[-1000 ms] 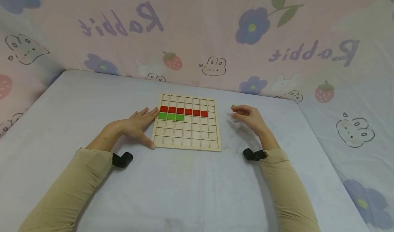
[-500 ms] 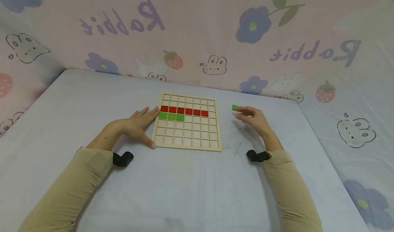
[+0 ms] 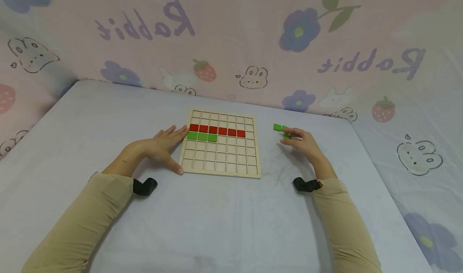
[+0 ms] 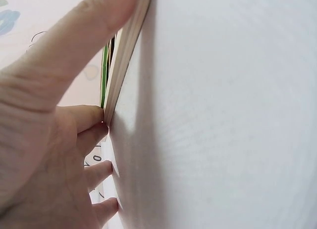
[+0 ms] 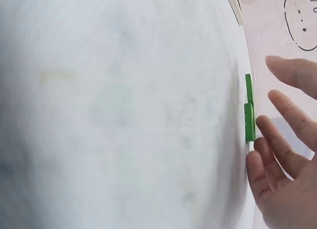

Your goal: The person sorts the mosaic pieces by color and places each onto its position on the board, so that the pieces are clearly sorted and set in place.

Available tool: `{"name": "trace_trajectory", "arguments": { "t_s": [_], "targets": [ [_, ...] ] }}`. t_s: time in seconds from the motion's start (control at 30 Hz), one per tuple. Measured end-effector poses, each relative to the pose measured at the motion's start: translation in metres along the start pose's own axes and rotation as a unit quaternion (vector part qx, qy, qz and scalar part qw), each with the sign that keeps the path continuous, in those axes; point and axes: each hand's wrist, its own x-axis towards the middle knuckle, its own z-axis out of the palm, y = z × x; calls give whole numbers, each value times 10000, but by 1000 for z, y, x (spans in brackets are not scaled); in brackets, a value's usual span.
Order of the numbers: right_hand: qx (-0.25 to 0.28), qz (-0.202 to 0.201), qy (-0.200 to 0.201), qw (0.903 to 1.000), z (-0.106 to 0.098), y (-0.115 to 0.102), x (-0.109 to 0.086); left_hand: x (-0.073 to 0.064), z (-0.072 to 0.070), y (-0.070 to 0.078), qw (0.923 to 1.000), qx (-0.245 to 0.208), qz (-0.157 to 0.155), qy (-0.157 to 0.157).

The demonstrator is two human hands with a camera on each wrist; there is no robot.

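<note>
A square wooden grid board (image 3: pixel 221 175) lies flat on the table in the head view. Six or so red tiles (image 3: pixel 213 130) fill most of one row, with green tiles (image 3: pixel 202 136) at the left of the row below. My left hand (image 3: pixel 157 147) rests spread against the board's left edge, thumb at the near corner. Right of the board, my right hand (image 3: pixel 302 141) hovers by loose green tiles (image 3: pixel 277 127), its fingers slightly bent. In the right wrist view, thumb and fingers stand apart beside a green tile (image 5: pixel 249 122); I see no pinch on it.
A white-covered table (image 3: pixel 224 220) carries everything. Behind it hangs a patterned cloth (image 3: pixel 231 35) with rabbits, flowers and strawberries. Black wrist devices (image 3: pixel 144 187) sit at both sleeve cuffs.
My right hand has drawn slightly right and toward me; more loose green tiles now show beside its fingers. My left hand and the board have stayed in place.
</note>
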Motion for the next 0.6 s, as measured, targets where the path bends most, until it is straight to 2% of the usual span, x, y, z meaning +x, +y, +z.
{"name": "trace_trajectory", "arguments": {
  "t_s": [0.27, 0.6],
  "targets": [
    [144, 134, -72, 9998, -1, 1, -2, 1, 0, -1, 10000, 3, 2, 5],
    [26, 219, -66, 9997, -3, 3, -2, 1, 1, -1, 10000, 24, -1, 9]
  ]
}}
